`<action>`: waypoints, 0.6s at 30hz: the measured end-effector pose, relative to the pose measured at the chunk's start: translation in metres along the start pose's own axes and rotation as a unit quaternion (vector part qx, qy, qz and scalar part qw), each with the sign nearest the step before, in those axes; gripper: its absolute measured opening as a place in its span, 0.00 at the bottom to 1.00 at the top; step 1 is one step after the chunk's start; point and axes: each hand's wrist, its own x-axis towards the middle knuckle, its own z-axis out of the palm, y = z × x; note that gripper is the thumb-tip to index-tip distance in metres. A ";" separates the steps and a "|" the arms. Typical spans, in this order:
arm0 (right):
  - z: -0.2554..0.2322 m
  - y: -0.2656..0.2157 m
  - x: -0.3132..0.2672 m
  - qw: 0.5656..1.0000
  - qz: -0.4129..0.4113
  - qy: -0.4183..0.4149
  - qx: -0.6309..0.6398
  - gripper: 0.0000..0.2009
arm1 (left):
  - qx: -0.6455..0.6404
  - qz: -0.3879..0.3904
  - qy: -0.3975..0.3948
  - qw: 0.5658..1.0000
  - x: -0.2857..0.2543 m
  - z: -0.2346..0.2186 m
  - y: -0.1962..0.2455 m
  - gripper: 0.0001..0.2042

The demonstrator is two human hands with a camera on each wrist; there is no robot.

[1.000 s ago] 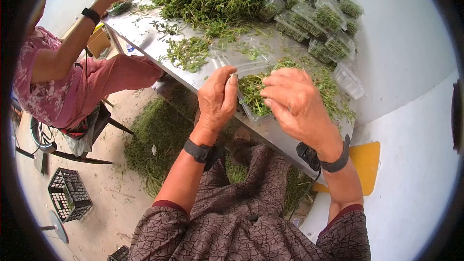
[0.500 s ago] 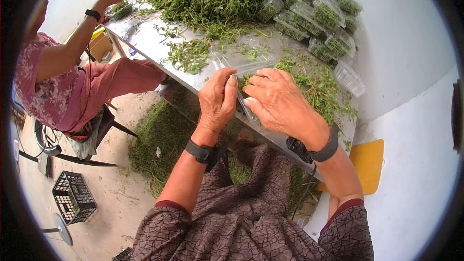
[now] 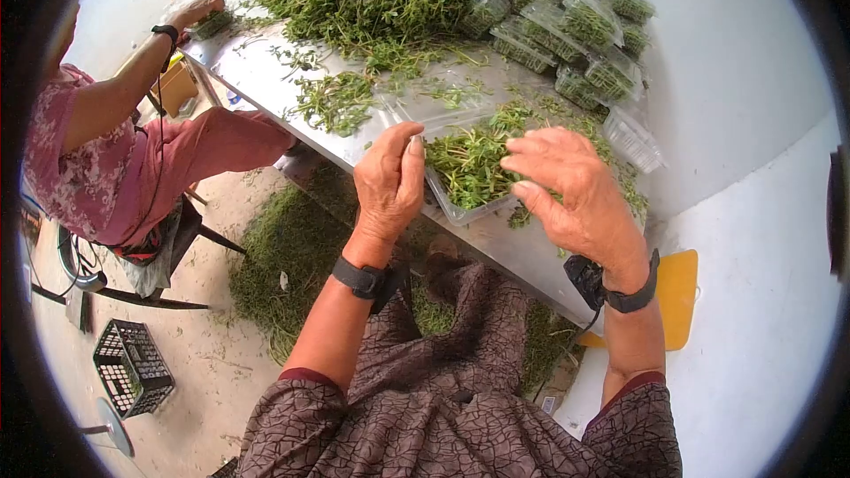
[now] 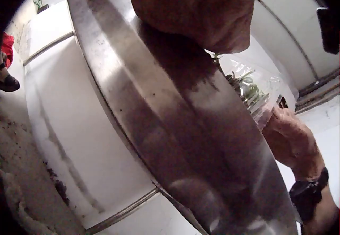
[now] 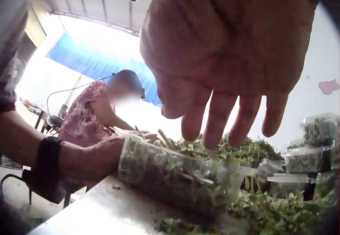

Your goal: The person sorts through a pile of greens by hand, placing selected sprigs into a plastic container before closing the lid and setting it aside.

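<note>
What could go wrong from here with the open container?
Stems of the greens poke above the rim of the clear plastic container, so they may spill or snag when it's closed.

Its front corner sits near the table edge; if the left hand slips, it might tip off.

The filled clamshells are piled unevenly, so a bump could slide some down.

The person wears a brown short-sleeved garment (image 3: 452,429) with black crackle lines, dark red inner cuffs (image 3: 310,378) and black wrist straps (image 3: 359,278).
</note>
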 end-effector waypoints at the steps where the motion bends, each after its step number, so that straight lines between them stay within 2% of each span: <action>1: 0.005 0.004 -0.004 1.000 -0.006 -0.014 -0.004 0.12 | 0.000 0.006 0.007 1.000 0.000 0.001 -0.001 0.11; 3: 0.015 0.011 -0.008 1.000 -0.012 -0.026 -0.010 0.13 | -0.002 0.014 0.015 1.000 0.001 0.001 -0.001 0.11; 6: 0.025 0.012 -0.004 0.999 -0.031 0.021 -0.013 0.11 | 0.000 -0.005 -0.001 1.000 0.000 -0.001 0.001 0.11; 8: 0.025 0.014 0.006 0.999 -0.027 -0.036 0.007 0.09 | 0.008 0.004 0.004 1.000 0.000 0.000 -0.002 0.10; 11: 0.034 0.019 0.012 0.998 -0.040 -0.032 0.021 0.10 | 0.007 -0.018 -0.005 1.000 0.002 -0.002 0.003 0.08; 15: 0.035 0.024 0.015 0.998 -0.037 -0.050 0.007 0.09 | 0.015 -0.008 0.000 1.000 0.002 -0.001 0.003 0.07; 17: 0.032 0.024 0.012 0.997 -0.074 0.013 -0.002 0.11 | 0.007 -0.009 0.000 1.000 0.001 -0.001 0.002 0.07; 18: 0.027 0.022 0.012 0.997 -0.075 0.013 -0.003 0.11 | 0.007 -0.009 0.001 1.000 0.001 -0.002 0.002 0.07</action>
